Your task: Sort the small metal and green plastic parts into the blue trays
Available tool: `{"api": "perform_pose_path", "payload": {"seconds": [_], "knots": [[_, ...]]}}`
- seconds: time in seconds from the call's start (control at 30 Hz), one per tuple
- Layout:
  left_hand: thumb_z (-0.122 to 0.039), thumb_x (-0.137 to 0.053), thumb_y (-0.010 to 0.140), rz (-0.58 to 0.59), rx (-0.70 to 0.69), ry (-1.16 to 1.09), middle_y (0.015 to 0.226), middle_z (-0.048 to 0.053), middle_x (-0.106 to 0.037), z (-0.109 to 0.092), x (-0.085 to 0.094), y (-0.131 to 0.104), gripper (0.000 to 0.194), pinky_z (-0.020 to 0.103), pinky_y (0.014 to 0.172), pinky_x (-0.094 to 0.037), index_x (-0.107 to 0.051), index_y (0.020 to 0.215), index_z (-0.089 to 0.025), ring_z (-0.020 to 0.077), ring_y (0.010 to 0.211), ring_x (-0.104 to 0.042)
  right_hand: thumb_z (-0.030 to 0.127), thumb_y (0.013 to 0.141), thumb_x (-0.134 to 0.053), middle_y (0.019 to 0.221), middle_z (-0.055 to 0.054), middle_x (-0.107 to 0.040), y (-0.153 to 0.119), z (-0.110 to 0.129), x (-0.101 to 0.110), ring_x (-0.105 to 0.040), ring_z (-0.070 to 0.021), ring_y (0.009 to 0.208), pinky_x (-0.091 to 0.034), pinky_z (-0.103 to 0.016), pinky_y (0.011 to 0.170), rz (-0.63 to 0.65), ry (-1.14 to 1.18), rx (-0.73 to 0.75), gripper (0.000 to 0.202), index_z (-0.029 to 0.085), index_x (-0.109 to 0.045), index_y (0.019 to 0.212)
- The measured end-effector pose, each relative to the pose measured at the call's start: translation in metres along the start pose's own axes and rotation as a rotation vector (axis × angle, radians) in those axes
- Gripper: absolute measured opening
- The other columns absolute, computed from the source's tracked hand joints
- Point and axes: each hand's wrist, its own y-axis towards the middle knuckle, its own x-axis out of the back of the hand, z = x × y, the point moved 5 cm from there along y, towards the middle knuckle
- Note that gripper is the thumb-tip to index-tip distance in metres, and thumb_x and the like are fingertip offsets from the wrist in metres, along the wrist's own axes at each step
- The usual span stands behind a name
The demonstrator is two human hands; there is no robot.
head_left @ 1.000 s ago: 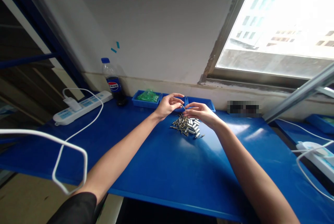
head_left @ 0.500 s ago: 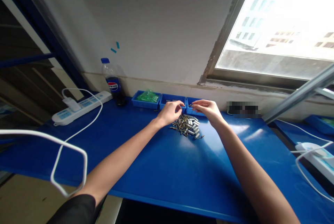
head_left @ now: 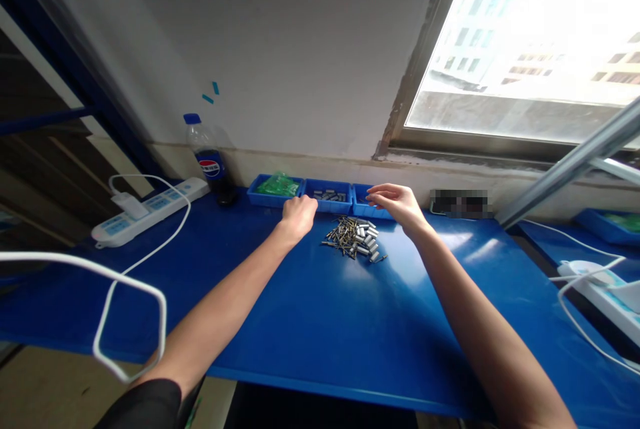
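Note:
My left hand [head_left: 299, 214] is closed, its knuckles up, in front of the gap between the left and middle bins; anything inside the fingers is hidden. Over the right blue bin [head_left: 373, 210] hovers my right hand [head_left: 397, 202], fingers stretched out and a little apart, with nothing visible in them. Between the hands, on the blue table, lies a loose pile of thin brass-coloured pins [head_left: 343, 237] mixed with silver metal cylinders [head_left: 367, 237]. Similar grey cylinders lie in the middle blue bin [head_left: 327, 205]. The left blue bin [head_left: 270, 202] holds green plastic bags [head_left: 279, 184].
A cola bottle [head_left: 213, 162] stands by the wall, beside a white power strip [head_left: 150, 212] with a plug in it. A white cable [head_left: 164, 322] loops at the left foreground. A dark blurred object [head_left: 461, 204] and a metal bar [head_left: 565, 166] are at the right.
My left hand has moved left, away from the pile, and its fingers have curled in. My right hand has stayed over the right bin, its pinch loosened. The view has shifted slightly.

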Motion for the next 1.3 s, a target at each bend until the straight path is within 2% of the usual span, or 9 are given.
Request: {"api": "perform_pose_path", "payload": {"seconds": [0.2, 0.4, 0.5, 0.6, 0.7, 0.8, 0.93, 1.07, 1.3], "knots": [[-0.005, -0.064, 0.083, 0.109, 0.107, 0.235, 0.108, 0.027, -0.074, 0.001, 0.005, -0.003, 0.028, 0.043, 0.094, -0.058, -0.077, 0.108, -0.007, 0.0380, 0.109, -0.072, 0.036, 0.075, -0.077, 0.086, -0.010, -0.081, -0.001, -0.002, -0.005, -0.076, -0.0222, 0.078, -0.057, -0.031, 0.069, 0.062, 0.013, -0.027, 0.029, 0.015, -0.078, 0.096], [0.003, -0.059, 0.080, 0.235, 0.009, 0.280, 0.110, 0.020, -0.076, -0.012, 0.007, -0.010, 0.037, 0.035, 0.090, -0.058, -0.077, 0.108, -0.012, 0.0321, 0.108, -0.074, 0.036, 0.075, -0.076, 0.087, -0.010, -0.081, -0.001, -0.006, -0.010, -0.075, -0.0217, 0.078, -0.056, -0.030, 0.069, 0.106, 0.016, -0.047, 0.029, 0.015, -0.078, 0.096], [0.001, -0.057, 0.082, 0.222, -0.079, 0.263, 0.111, 0.021, -0.075, -0.018, 0.002, -0.010, 0.034, 0.036, 0.086, -0.059, -0.076, 0.108, -0.010, 0.0332, 0.106, -0.074, 0.037, 0.077, -0.077, 0.087, -0.010, -0.081, -0.002, -0.006, -0.012, -0.075, -0.0214, 0.079, -0.056, -0.030, 0.070, 0.140, 0.001, -0.055, 0.029, 0.015, -0.078, 0.097], [-0.003, -0.057, 0.084, 0.105, -0.179, 0.078, 0.104, 0.017, -0.077, -0.024, 0.001, -0.004, 0.027, 0.034, 0.083, -0.058, -0.078, 0.099, -0.012, 0.0293, 0.099, -0.075, 0.038, 0.079, -0.078, 0.087, -0.010, -0.081, -0.003, -0.006, -0.012, -0.075, -0.0213, 0.080, -0.057, -0.030, 0.071, 0.178, -0.021, -0.059, 0.030, 0.015, -0.079, 0.099], [-0.009, -0.065, 0.081, -0.034, -0.257, -0.320, 0.088, 0.009, -0.079, -0.030, 0.004, 0.004, 0.017, 0.028, 0.079, -0.058, -0.079, 0.089, -0.015, 0.0214, 0.084, -0.076, 0.037, 0.079, -0.080, 0.089, -0.010, -0.081, -0.004, -0.007, -0.011, -0.074, -0.0209, 0.080, -0.058, -0.030, 0.071, 0.243, -0.037, -0.084, 0.031, 0.016, -0.079, 0.102], [-0.016, -0.073, 0.078, -0.156, -0.252, -0.729, 0.085, 0.007, -0.079, -0.030, 0.008, 0.009, 0.011, 0.027, 0.077, -0.060, -0.078, 0.088, -0.014, 0.0191, 0.081, -0.076, 0.037, 0.078, -0.084, 0.093, -0.010, -0.082, -0.007, -0.008, -0.013, -0.075, -0.0214, 0.082, -0.060, -0.031, 0.075, 0.337, -0.006, -0.137, 0.035, 0.017, -0.079, 0.107], [-0.021, -0.079, 0.075, -0.142, -0.223, -1.072, 0.090, 0.010, -0.079, -0.029, 0.007, 0.010, 0.018, 0.031, 0.083, -0.062, -0.076, 0.090, -0.011, 0.0204, 0.085, -0.077, 0.039, 0.078, -0.087, 0.099, -0.011, -0.081, -0.013, -0.009, -0.021, -0.077, -0.0228, 0.091, -0.063, -0.034, 0.085, 0.476, 0.144, -0.211, 0.040, 0.020, -0.078, 0.111], [-0.020, -0.083, 0.072, -0.069, -0.201, -1.174, 0.093, 0.010, -0.079, -0.028, 0.004, 0.009, 0.024, 0.034, 0.087, -0.063, -0.076, 0.093, -0.010, 0.0203, 0.085, -0.077, 0.035, 0.073, -0.091, 0.097, -0.011, -0.081, -0.013, -0.012, -0.026, -0.077, -0.0201, 0.087, -0.063, -0.032, 0.087, 0.469, 0.289, -0.220, 0.039, 0.019, -0.079, 0.106], [-0.019, -0.082, 0.072, -0.085, -0.208, -1.157, 0.092, 0.009, -0.079, -0.027, 0.001, 0.011, 0.022, 0.035, 0.090, -0.062, -0.076, 0.091, -0.011, 0.0189, 0.087, -0.076, 0.032, 0.070, -0.093, 0.086, -0.007, -0.080, -0.011, -0.018, -0.027, -0.073, -0.0137, 0.074, -0.062, -0.023, 0.078, 0.379, 0.325, -0.238, 0.034, 0.017, -0.081, 0.098]]}}
